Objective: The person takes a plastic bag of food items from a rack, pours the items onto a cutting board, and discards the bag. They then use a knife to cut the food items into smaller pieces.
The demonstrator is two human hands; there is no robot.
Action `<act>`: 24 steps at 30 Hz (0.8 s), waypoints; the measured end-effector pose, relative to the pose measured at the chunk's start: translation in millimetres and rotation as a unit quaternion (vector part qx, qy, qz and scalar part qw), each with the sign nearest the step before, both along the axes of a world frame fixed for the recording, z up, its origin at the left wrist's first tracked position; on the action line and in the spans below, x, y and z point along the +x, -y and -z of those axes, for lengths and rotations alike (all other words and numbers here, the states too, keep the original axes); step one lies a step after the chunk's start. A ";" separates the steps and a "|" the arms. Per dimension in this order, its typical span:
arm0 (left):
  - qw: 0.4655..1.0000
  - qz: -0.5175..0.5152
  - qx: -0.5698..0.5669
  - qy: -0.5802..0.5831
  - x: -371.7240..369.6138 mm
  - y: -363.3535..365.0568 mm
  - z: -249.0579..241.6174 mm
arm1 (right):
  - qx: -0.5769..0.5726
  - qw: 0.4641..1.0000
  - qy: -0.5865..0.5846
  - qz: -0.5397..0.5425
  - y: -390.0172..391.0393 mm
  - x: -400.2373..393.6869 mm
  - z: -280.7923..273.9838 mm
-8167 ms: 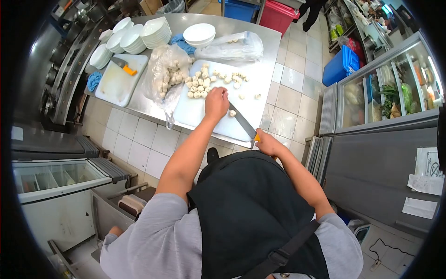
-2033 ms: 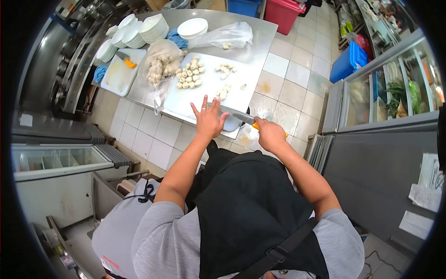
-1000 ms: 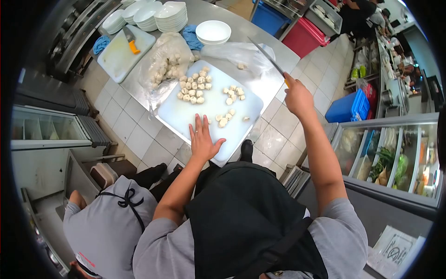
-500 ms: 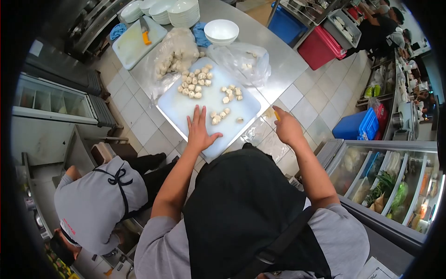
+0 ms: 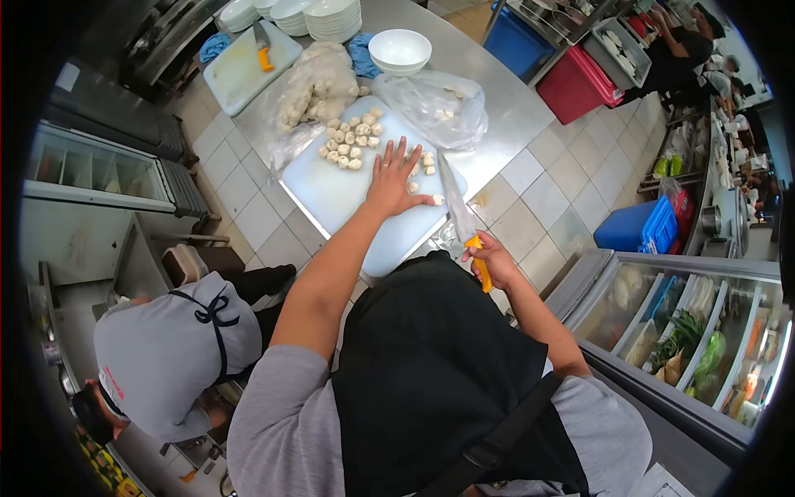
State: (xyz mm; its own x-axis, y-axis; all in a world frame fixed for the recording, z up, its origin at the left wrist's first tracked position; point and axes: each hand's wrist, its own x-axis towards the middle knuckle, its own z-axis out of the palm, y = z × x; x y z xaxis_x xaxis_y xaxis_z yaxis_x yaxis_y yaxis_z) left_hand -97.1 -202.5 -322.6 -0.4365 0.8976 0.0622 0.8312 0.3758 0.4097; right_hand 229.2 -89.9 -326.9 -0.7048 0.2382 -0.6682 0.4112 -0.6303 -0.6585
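My left hand (image 5: 392,184) is spread over the right half of a white cutting board (image 5: 331,190), fingers apart, covering some small pale round pieces. A few of those pieces show past its fingers, one beside the thumb (image 5: 438,200). My right hand (image 5: 495,258) grips the orange handle of a knife (image 5: 455,199), whose blade points away from me along the board's right edge. A larger cluster of pale round pieces (image 5: 352,142), perhaps meatballs, lies on the board's far left part.
Behind the board are a plastic bag of pale pieces (image 5: 319,83), another clear bag (image 5: 464,124) and a white bowl (image 5: 400,51). A second cutting board (image 5: 240,79) bears an orange-handled knife (image 5: 263,50). A co-worker (image 5: 178,356) bends at left; a glass-topped fridge (image 5: 613,258) stands right.
My left hand has moved right and away from me, onto the smaller groups of pieces. My right hand has come lower and closer, and the knife blade now shows plainly.
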 end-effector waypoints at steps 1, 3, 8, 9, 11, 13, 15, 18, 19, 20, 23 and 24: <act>1.000 0.015 -0.010 -0.017 -3.1 -5.7 -2.6 | -0.001 1.000 0.003 0.003 5.4 -2.6 3.3; 0.999 0.034 -0.023 -0.029 1.1 -9.2 -4.3 | -0.024 0.999 -0.027 0.013 20.9 -11.5 8.6; 1.000 0.003 0.019 0.003 26.9 0.3 -10.5 | -0.028 0.998 -0.052 0.004 40.9 -42.2 15.6; 1.000 0.006 0.015 0.005 33.3 5.5 -9.7 | -0.032 0.998 -0.050 0.008 44.6 -45.9 18.6; 0.997 -0.060 0.054 -0.012 44.0 13.8 -2.4 | -0.029 0.998 -0.058 -0.006 50.8 -54.6 20.3; 0.990 -0.105 0.093 0.003 47.7 17.1 9.0 | -0.022 0.999 -0.040 -0.030 56.2 -62.1 19.6; 0.979 -0.152 0.133 0.016 48.6 21.3 22.9 | -0.014 0.998 -0.022 -0.057 61.6 -71.3 18.4; 0.953 -0.215 0.216 -0.005 47.3 25.5 28.8 | -0.006 0.998 -0.011 -0.056 67.9 -82.9 21.1; 0.945 -0.215 0.247 0.002 47.3 24.2 28.7 | 0.004 0.996 -0.026 -0.085 68.5 -84.9 25.2; 0.936 -0.213 0.279 0.009 46.4 23.6 28.3 | 0.015 0.993 -0.040 -0.113 69.0 -86.0 28.6; 0.930 -0.212 0.300 0.008 39.7 17.3 24.0 | -0.003 0.995 -0.045 -0.094 65.4 -90.7 16.5; 0.930 -0.206 0.304 0.007 37.7 12.2 22.0 | 0.001 0.995 -0.048 -0.090 61.4 -89.3 8.0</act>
